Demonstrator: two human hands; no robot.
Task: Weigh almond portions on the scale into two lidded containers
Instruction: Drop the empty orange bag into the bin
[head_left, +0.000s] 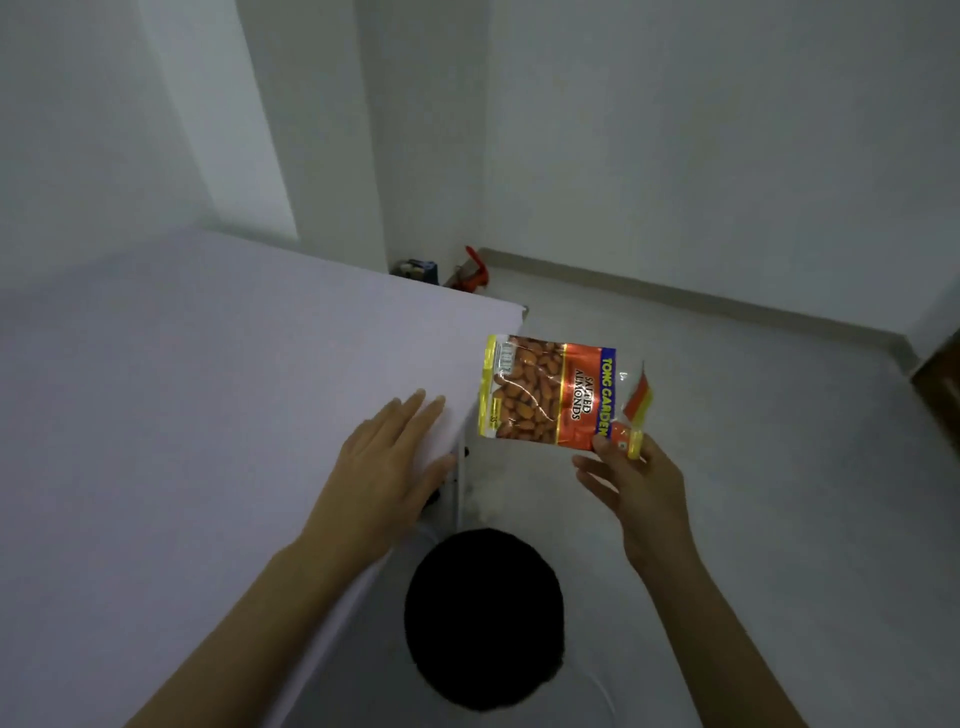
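Our right hand (639, 493) pinches the packet (545, 389) by one corner, thumb on the printed face and the other fingers curled behind. Our left hand (387, 467) lies flat with its fingers straight on the table (182, 389), at the table's right edge, and holds nothing.

The packet hangs in the air just off that edge, above the floor. Its long axis runs crosswise, from our right hand toward the table. The brand end is at our grip, and an orange flap stands up there, possibly a torn strip. The left hand is close to the packet's free end, so we judge it is well placed to steady it.

We count one packet and two hands. No scale or container is in view. Below the table's edge sits one black round stool (483, 618).
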